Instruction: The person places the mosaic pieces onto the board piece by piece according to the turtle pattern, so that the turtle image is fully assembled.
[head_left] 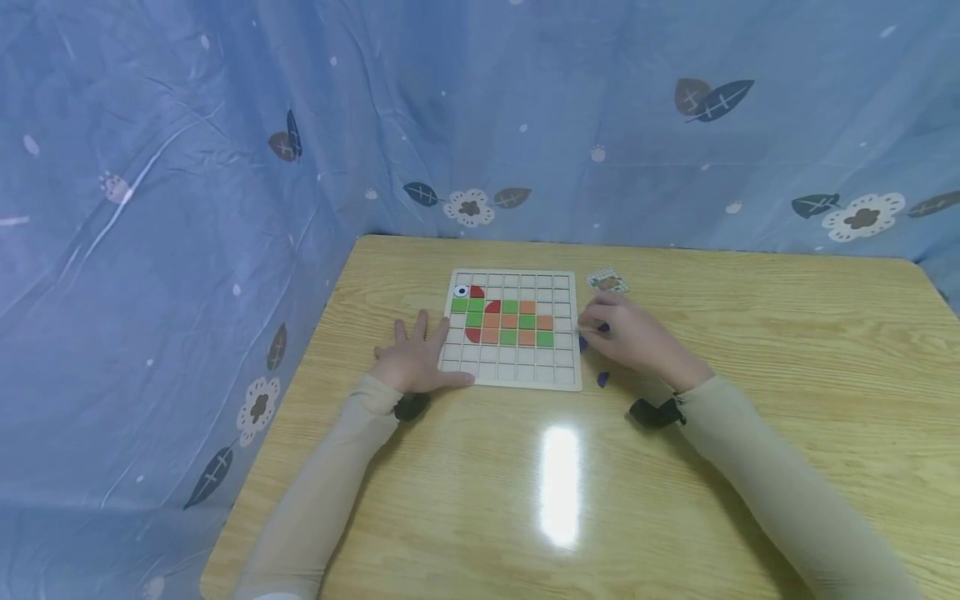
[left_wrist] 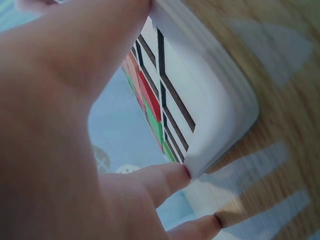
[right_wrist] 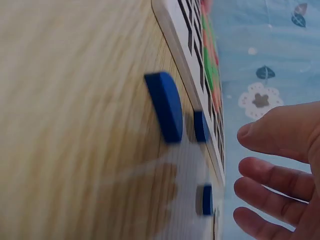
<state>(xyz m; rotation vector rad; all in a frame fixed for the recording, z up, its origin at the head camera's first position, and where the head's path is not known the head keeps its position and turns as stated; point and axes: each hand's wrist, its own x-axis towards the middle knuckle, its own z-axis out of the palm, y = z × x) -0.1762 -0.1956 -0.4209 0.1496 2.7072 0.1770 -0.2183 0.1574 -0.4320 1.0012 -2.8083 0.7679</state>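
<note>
A pale grid board (head_left: 510,372) lies flat on the table, with green, orange and red tiles laid in a snail-like figure and a round eye tile (head_left: 461,291) at its upper left. My left hand (head_left: 411,364) rests spread at the board's left side, thumb along the near edge and a fingertip at its rim. Beyond the right edge hovers my right hand (head_left: 626,332), its fingers loosely bent. In the right wrist view nothing shows between thumb and fingers. Beneath it lie a blue half-round piece (right_wrist: 165,107) and two other blue pieces, one (right_wrist: 201,126) beside the board, another (right_wrist: 207,200) farther off.
A small picture card (head_left: 607,281) lies past the board's far right corner. The wooden table (head_left: 795,333) meets a blue patterned curtain (head_left: 570,125) at the back and left. Dark wrist cameras (head_left: 655,413) hang below both sleeves.
</note>
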